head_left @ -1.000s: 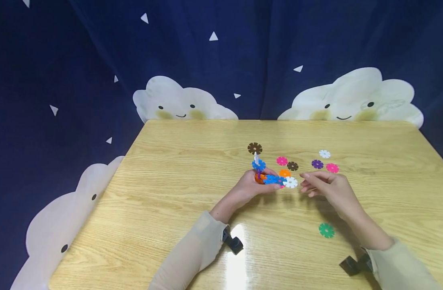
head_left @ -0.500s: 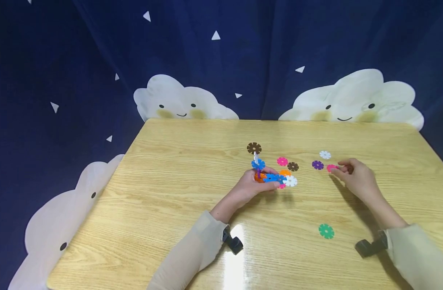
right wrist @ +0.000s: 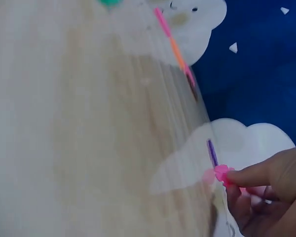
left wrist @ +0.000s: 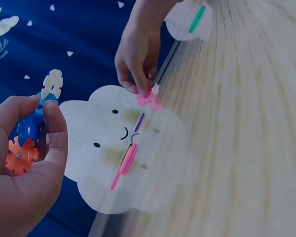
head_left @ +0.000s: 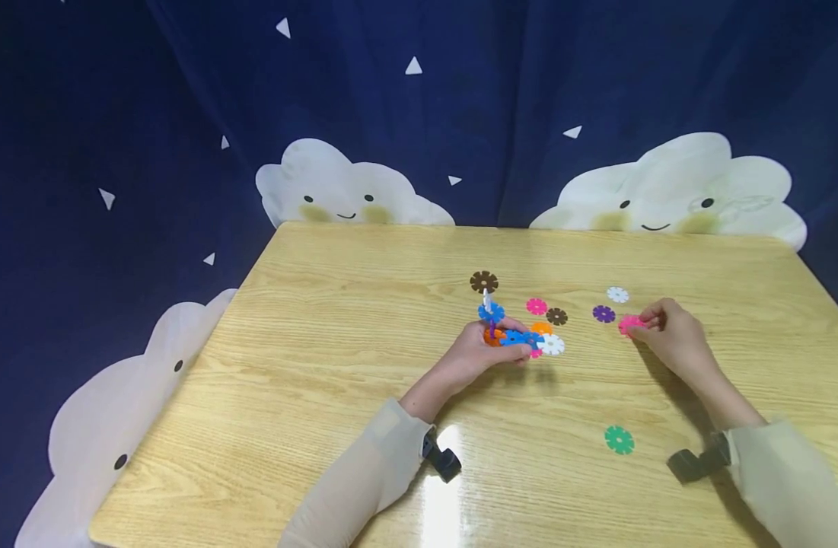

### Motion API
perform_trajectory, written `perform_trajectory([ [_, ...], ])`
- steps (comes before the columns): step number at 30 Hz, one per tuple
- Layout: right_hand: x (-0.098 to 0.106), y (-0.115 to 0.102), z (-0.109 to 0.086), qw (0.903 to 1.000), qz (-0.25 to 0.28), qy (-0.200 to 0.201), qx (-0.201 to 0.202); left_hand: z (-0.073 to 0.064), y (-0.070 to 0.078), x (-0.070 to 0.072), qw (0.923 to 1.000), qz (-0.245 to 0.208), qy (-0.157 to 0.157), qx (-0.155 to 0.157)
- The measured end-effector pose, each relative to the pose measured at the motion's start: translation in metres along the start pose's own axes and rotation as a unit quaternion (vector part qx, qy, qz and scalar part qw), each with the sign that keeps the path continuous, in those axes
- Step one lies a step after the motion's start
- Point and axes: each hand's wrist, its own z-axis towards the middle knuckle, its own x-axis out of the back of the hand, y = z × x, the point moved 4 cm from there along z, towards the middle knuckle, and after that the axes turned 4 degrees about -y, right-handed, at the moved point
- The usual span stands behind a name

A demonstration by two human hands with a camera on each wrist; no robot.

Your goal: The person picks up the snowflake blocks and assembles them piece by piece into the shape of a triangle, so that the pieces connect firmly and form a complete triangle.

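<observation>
My left hand (head_left: 469, 348) grips a construction of notched plastic discs. Blue discs (head_left: 513, 340) run along it, with an orange disc (head_left: 494, 337) near the palm and a white disc (head_left: 552, 345) past the thumb tip. A blue disc (head_left: 491, 313) and an edge-on white one (head_left: 486, 300) rise from it, and a brown disc (head_left: 483, 281) shows right above them in the head view. Farther right, my right hand (head_left: 677, 339) pinches a pink notched disc (head_left: 629, 326) between thumb and fingers, close over the table. In the right wrist view, fingertips partly cover this pink disc (right wrist: 222, 173).
Loose discs lie on the wooden table (head_left: 323, 342): purple (head_left: 603, 313), white (head_left: 617, 294), pink (head_left: 536, 306), brown (head_left: 557, 316) and orange (head_left: 541, 327). A green disc (head_left: 619, 439) is nearer me. A dark blue curtain with cloud shapes (head_left: 353, 183) stands behind.
My right hand has moved right from beside the construction to the pink disc and now pinches it, having drawn it slightly nearer. My left hand keeps its grip in about the same place.
</observation>
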Motion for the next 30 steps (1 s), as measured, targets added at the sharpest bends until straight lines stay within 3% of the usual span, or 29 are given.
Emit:
perform_trajectory([
  [3, -0.001, -0.012, -0.012, 0.9974, 0.036, 0.042, 0.047, 0.0, 0.001, 0.0, 1.0, -0.007, 0.003, -0.003],
  [7, -0.005, -0.036, -0.029, 0.9846, 0.121, 0.079, 0.098, 0.001, 0.002, -0.001, 0.9998, -0.012, 0.01, -0.007],
  [17, -0.019, -0.072, -0.054, 0.9306, 0.324, 0.072, 0.155, 0.002, -0.001, 0.0, 0.9995, -0.022, 0.023, 0.002],
  [23, -0.023, -0.081, -0.059, 0.9016, 0.38, 0.058, 0.199, 0.002, -0.001, 0.0, 0.9994, -0.027, 0.019, 0.007],
  [30, -0.026, -0.084, -0.059, 0.8875, 0.404, 0.061, 0.213, 0.002, -0.002, -0.001, 0.999, -0.038, 0.015, 0.017],
])
